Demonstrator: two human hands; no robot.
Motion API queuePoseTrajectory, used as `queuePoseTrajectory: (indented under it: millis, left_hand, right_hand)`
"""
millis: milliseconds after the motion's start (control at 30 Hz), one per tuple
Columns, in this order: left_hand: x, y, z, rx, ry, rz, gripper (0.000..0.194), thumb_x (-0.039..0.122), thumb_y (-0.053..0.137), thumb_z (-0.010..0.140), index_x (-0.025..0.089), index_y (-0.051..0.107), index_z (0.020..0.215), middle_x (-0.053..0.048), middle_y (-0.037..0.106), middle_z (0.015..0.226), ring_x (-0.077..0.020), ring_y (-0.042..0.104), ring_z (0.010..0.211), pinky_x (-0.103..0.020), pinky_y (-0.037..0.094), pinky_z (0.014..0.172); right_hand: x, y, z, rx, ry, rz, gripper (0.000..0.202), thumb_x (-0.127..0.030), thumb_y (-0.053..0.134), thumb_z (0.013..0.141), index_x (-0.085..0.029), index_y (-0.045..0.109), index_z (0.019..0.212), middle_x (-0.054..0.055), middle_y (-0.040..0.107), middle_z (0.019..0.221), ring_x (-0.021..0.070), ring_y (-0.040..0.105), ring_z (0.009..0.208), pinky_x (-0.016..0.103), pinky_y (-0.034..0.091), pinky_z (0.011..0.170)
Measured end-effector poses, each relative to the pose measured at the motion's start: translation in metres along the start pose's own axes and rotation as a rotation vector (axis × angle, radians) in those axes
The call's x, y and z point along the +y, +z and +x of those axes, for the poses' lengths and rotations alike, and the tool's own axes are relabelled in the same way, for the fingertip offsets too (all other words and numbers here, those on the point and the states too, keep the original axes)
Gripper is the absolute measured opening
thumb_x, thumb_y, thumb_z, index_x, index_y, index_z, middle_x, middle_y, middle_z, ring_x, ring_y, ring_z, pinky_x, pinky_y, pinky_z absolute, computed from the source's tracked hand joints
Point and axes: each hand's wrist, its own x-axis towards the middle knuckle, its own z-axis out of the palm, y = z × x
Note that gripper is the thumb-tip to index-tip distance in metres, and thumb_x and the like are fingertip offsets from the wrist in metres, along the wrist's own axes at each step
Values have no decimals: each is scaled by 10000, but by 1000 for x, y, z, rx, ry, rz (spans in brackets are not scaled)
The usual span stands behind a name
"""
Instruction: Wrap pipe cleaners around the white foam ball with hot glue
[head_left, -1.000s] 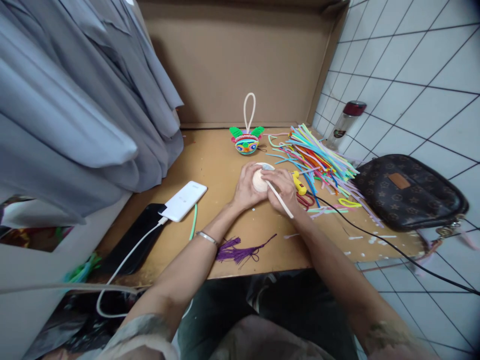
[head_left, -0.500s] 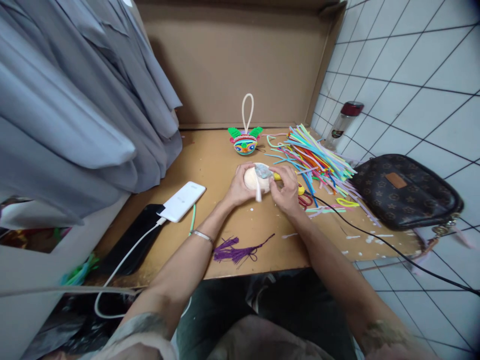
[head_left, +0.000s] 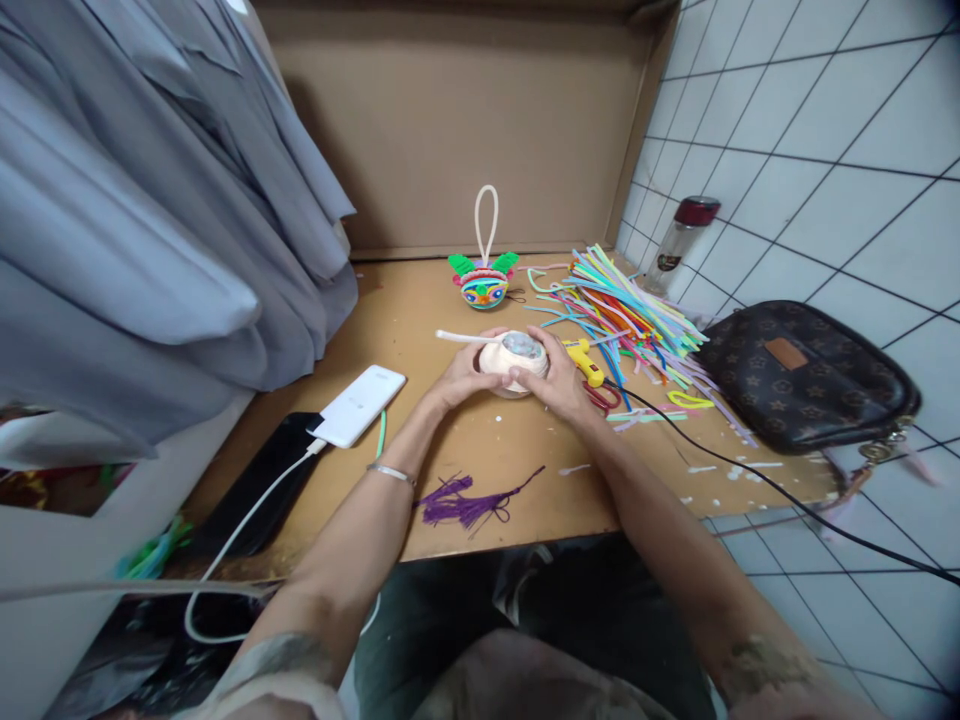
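Between my two hands is a cream ball wound with fuzzy pipe cleaner [head_left: 495,368], a greyish, bare-looking patch on its upper side. A loose end of the pipe cleaner juts out to the left. My left hand [head_left: 466,378] is closed round the ball's left side. On the right side my right hand [head_left: 556,380] grips it, thumb in front and fingers behind. Just beyond my right hand, a yellow hot glue gun [head_left: 585,362] with a black cord lies on the table. A finished-looking, colourful animal-head ornament [head_left: 484,288] with green ears and a white loop stands behind the ball.
A heap of coloured pipe cleaners [head_left: 630,310] lies at the right, near red-handled scissors [head_left: 602,398], a brown patterned bag [head_left: 806,375] and a bottle [head_left: 679,245]. Purple tassels [head_left: 469,503] lie in front. A white power bank [head_left: 362,405] with a cable sits left, beside grey hanging cloth [head_left: 187,200].
The ball has been turned in my hands: its loose pipe cleaner end pointed down towards me and now points left. My right hand has shifted left to wrap round the ball.
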Motion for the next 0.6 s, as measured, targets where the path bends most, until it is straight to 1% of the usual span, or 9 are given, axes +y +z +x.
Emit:
queuePoseTrajectory:
  millis: [100,200,300,400,500,567,600]
  left_hand:
    - [2,-1,0,20,-24,29,904,597,874,591,171,614,1344,-188,606,1470,-383,637,1313,-512,549,1099]
    - [4,1,-1,36,-44,37,981,616,870,607,173,544,1420,-185,644,1413,-364,663,1273,-496,569,1069]
    - [6,5,-2,32,-21,57,1046,628,900,565,187,503,1426,-178,646,1393,-345,676,1242,-473,582,1047]
    - [7,10,-3,11,27,78,1041,624,922,544,196,495,1391,-169,621,1406,-324,674,1232,-450,584,1040]
    - [6,12,-4,36,36,112,1003,611,916,562,190,488,1365,-161,621,1379,-308,679,1203,-434,594,1009]
    - [4,9,-3,86,18,120,992,592,916,552,194,483,1352,-148,631,1357,-301,681,1188,-432,596,998]
    - [2,6,-3,121,10,113,993,579,919,536,197,483,1344,-142,629,1358,-302,673,1203,-434,587,1016]
  right_hand:
    - [1,2,1,36,-10,-44,732,-525,770,794,-211,562,1422,171,645,1379,339,622,1267,528,510,1099]
    - [1,2,0,64,0,-52,729,-509,777,795,-227,552,1429,161,649,1382,332,629,1253,523,519,1081]
    - [-1,3,-1,77,23,-37,723,-478,797,773,-214,565,1405,164,664,1355,336,628,1255,527,514,1086]
    - [-4,4,-1,81,10,-43,715,-477,805,759,-188,581,1374,174,670,1332,338,623,1261,519,504,1100]
    - [-4,1,1,91,-14,-41,657,-528,737,826,-193,579,1369,172,662,1343,316,625,1256,492,509,1087]
    - [0,-7,4,146,4,-42,572,-560,638,903,-209,585,1352,162,665,1333,292,640,1215,476,518,1056]
    - [3,-12,6,199,30,-51,528,-567,583,936,-215,596,1329,154,674,1311,282,648,1183,472,523,1036]
